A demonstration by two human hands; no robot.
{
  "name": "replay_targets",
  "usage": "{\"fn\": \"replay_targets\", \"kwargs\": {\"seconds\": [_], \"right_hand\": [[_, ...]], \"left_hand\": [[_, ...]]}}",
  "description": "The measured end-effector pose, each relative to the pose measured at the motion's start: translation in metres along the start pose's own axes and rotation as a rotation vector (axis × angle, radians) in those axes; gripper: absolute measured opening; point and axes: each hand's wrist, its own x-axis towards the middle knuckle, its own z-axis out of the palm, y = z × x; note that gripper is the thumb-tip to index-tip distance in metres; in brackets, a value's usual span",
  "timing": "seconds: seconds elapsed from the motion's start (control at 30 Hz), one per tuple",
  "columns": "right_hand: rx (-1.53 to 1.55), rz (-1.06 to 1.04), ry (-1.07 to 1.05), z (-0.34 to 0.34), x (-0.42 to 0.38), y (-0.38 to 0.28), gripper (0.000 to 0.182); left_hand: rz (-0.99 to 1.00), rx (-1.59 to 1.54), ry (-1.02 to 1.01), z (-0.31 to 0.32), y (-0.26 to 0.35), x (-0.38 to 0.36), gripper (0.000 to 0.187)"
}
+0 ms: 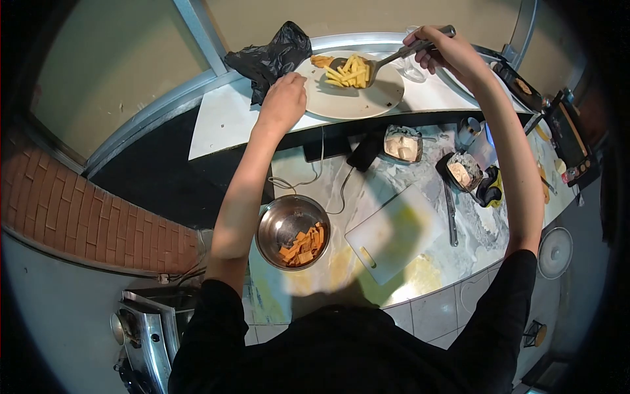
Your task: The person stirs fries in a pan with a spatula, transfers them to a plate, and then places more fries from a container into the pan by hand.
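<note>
My right hand [438, 49] is closed round the dark handle of a spatula [394, 58]. Yellow fries [351, 71] lie on the spatula's head, over a large cream plate [318, 98] on the white ledge. A browned piece of food [321, 61] rests near the plate's back left edge. My left hand [287, 98] is at the plate's left rim, its fingertips near or on the rim, next to a crumpled black plastic bag [282, 52]. Whether its fingers grip the rim cannot be made out.
Below the ledge, a marble counter holds a steel bowl [279, 223] with orange pieces [305, 246], a white cutting board [394, 233], a knife [451, 213], two tubs [403, 146] [462, 172] and a black phone [365, 152]. A clear glass [413, 69] stands beside the plate.
</note>
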Motion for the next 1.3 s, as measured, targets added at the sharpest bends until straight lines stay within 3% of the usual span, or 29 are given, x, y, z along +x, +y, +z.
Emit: {"fn": "replay_targets", "kwargs": {"seconds": [0.1, 0.2, 0.43, 0.6, 0.67, 0.73, 0.83, 0.93, 1.2, 1.3], "right_hand": [[-0.013, -0.048, 0.002, 0.009, 0.0, 0.006, 0.032], [-0.081, -0.093, -0.041, 0.012, -0.004, 0.006, 0.031], [-0.064, -0.112, -0.014, 0.036, -0.016, 0.001, 0.024], [-0.206, -0.279, 0.043, 0.048, -0.038, -0.004, 0.025], [-0.264, -0.242, 0.022, 0.051, -0.043, -0.006, 0.023], [-0.433, -0.556, 0.079, 0.055, -0.045, 0.0, 0.021], [-0.498, -0.56, 0.021, 0.059, -0.053, -0.012, 0.018], [-0.549, -0.597, -0.004, 0.057, -0.06, -0.013, 0.015], [-0.544, -0.61, 0.097, 0.047, -0.07, -0.013, 0.021], [-0.574, -0.647, 0.142, 0.044, -0.074, -0.01, 0.015]], "left_hand": [[0.003, -0.038, 0.155, -0.008, 0.003, -0.001, 0.024], [-0.019, -0.084, 0.18, -0.019, 0.007, -0.002, 0.024], [-0.075, -0.39, 0.099, -0.02, 0.021, -0.002, 0.024], [-0.025, -0.463, 0.188, -0.015, 0.024, 0.012, 0.037], [0.042, -0.422, 0.219, -0.011, 0.026, 0.024, 0.04], [0.111, -0.382, 0.249, -0.006, 0.028, 0.031, 0.043], [0.181, -0.331, 0.257, -0.006, 0.034, 0.037, 0.041], [0.07, -0.396, 0.169, -0.006, 0.037, 0.036, 0.032], [0.002, -0.424, 0.398, -0.038, 0.051, -0.003, 0.02], [-0.041, -0.406, 0.415, -0.062, 0.061, -0.047, 0.012]]}}
